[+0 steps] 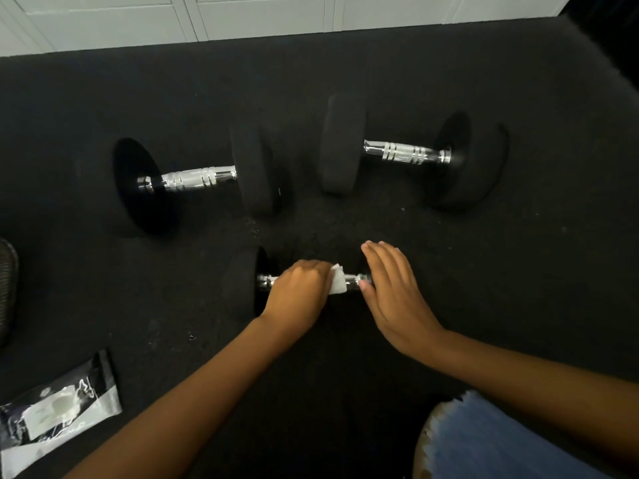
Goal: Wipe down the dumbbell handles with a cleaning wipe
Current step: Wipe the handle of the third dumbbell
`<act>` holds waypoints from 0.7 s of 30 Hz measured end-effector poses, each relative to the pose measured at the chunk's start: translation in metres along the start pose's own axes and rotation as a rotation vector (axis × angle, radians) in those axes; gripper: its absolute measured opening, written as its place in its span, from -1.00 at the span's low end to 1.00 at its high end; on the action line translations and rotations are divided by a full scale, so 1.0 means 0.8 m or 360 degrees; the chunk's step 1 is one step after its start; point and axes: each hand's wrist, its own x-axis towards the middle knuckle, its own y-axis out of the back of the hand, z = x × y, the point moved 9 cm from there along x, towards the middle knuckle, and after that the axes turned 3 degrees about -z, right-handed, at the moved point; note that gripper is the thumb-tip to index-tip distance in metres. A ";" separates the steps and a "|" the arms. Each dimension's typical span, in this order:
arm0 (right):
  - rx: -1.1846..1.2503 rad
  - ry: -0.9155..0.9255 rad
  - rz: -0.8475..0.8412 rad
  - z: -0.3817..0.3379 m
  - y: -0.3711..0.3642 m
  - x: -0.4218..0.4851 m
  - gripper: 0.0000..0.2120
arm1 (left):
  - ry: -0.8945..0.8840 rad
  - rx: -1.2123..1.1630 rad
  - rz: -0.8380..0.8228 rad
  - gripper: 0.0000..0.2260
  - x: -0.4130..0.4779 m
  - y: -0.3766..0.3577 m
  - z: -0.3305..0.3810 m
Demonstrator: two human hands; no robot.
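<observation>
Wipe (338,283) in left hand (299,292); packet (58,406) apart

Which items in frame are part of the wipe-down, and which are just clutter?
In the job: wipe, gripped by left hand on near dumbbell; right hand resting flat on its end; far-left dumbbell; far-right dumbbell; wipes packet.
Lying about: dark mesh object at left edge.

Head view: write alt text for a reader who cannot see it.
A person's left hand grips a white wipe around the handle of the nearest dumbbell, while the flat right hand rests on its right end. Two more dumbbells lie beyond on the dark floor, a wipes packet at lower left.
</observation>
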 end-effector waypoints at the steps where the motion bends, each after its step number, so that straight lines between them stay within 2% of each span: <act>1: 0.0013 -0.0013 0.0011 0.001 0.002 0.004 -0.47 | 0.0072 0.0014 0.0008 -0.82 0.008 0.000 -0.001; 5: 0.0034 -0.0041 0.0048 0.003 0.011 0.020 -0.47 | 0.0106 -0.0041 0.0053 -0.81 0.022 -0.002 0.007; 7: -0.0005 -0.0045 0.0069 0.004 0.014 0.025 -0.49 | -0.0061 -0.0015 0.0081 -0.84 0.013 0.000 0.016; 11: -0.0029 -0.0057 0.0096 0.007 0.013 0.030 -0.53 | -0.0232 0.0074 0.0129 -0.71 -0.003 0.004 0.004; 14: -0.0033 -0.0057 0.0132 0.007 0.014 0.032 -0.55 | -0.0088 0.0026 0.0101 -0.83 0.005 0.008 -0.007; 17: -0.0019 -0.0063 0.0134 0.007 0.014 0.033 -0.56 | 0.0093 -0.0003 0.0078 -0.80 0.024 0.003 -0.010; 21: -0.0056 -0.0063 0.0136 0.007 0.014 0.033 -0.56 | -0.0058 -0.0002 0.0035 -0.84 0.028 -0.009 0.016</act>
